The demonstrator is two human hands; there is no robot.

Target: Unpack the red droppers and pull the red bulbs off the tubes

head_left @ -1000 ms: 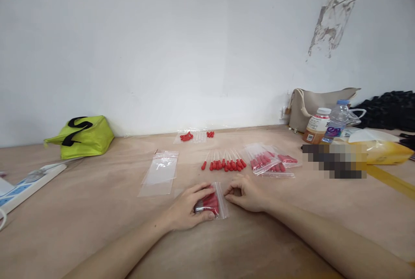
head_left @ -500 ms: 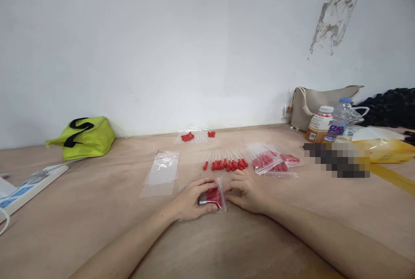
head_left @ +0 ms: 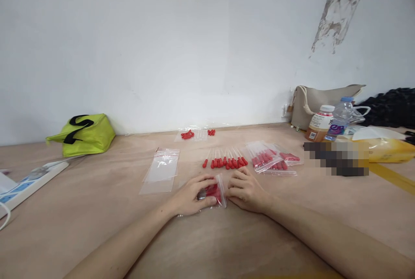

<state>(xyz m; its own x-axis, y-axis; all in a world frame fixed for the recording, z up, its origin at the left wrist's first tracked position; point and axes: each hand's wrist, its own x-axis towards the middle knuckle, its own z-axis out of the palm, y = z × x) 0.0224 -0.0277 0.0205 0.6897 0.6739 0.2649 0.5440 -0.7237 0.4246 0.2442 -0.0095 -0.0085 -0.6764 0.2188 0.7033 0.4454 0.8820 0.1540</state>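
My left hand [head_left: 191,195] is curled round a clear zip bag [head_left: 222,190] with red rubber-bulbed droppers inside, its thumb and fingers pressing the bag on the table. Right at the bag's zip edge lies my right hand [head_left: 245,190], fingers curled and closed; what they grip, if anything, is hidden. Behind the hands is a row of loose droppers [head_left: 224,163] with red bulbs and thin clear stems. Filled zip bags [head_left: 269,160] are piled to the right of that row. Flat clear zip bags [head_left: 161,171] lie stacked at the left.
More droppers with red bulbs [head_left: 187,134] lie on plastic by the wall. A yellow-green bag [head_left: 87,136] and a power strip [head_left: 32,186] are at left. Bottles [head_left: 319,124], a beige bag [head_left: 327,101] and a yellow packet [head_left: 385,151] stand or lie at right.
My right hand's fingers have drawn closer together beside the bag's zip edge. My left hand keeps its hold, its thumb slightly shifted.
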